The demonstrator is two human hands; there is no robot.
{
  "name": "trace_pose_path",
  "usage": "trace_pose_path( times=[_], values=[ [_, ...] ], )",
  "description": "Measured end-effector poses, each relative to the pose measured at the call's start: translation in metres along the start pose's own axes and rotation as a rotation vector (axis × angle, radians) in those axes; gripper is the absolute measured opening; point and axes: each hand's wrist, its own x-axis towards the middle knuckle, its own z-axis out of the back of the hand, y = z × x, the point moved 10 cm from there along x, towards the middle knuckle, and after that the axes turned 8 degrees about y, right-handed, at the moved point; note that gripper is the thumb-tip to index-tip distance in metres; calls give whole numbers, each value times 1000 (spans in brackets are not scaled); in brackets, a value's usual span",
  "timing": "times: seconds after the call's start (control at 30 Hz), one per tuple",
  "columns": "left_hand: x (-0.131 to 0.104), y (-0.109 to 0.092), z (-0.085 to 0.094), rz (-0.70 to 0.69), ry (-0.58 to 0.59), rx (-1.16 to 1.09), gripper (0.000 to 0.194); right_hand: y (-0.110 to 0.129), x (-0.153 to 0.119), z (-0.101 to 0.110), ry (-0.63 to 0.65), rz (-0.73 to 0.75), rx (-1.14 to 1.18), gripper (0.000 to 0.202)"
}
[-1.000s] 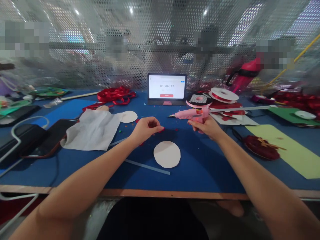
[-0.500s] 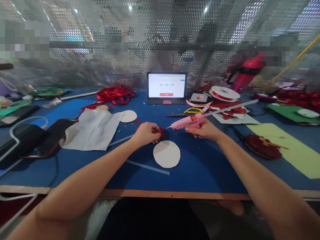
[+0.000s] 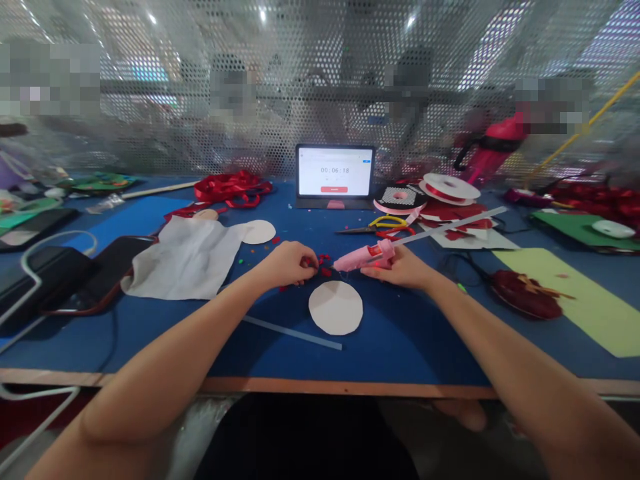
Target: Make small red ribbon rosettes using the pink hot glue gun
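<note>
My left hand (image 3: 289,263) is closed in a pinch over the middle of the table. A small red piece (image 3: 325,257) shows at its fingertips; its exact shape is hard to make out. My right hand (image 3: 403,268) grips a pink hot glue gun (image 3: 363,257), its nozzle pointing left, close to the red piece and my left fingertips. A long clear glue stick (image 3: 450,225) juts from the gun's back. Just below both hands lies a white round disc (image 3: 335,308), flat and untouched. Another loose glue stick (image 3: 295,332) rests left of the disc.
A grey cloth (image 3: 187,260) and a second white disc (image 3: 258,232) lie left. Scissors (image 3: 377,225), ribbon spools (image 3: 450,189) and red scraps are behind my right hand. A tablet (image 3: 335,171) stands at the back. Dark red pouch-like item (image 3: 525,293) and yellow sheet (image 3: 595,300) lie right.
The glue gun has come left and down, so its nozzle is nearer my left fingertips. My left hand has shifted slightly left.
</note>
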Motion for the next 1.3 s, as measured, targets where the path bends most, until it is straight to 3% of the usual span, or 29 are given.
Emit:
trace_pose_path(
  times=[0.47,0.67,1.3],
  values=[
    [4,2,-1,27,-38,14,10,14,-1,6,-46,-45,-470,45],
    [5,3,-1,40,-42,31,10,24,-1,8,-68,-9,-513,46],
    [6,6,-2,46,-49,-35,16,27,-1,8,-64,-1,-571,47]
  ],
)
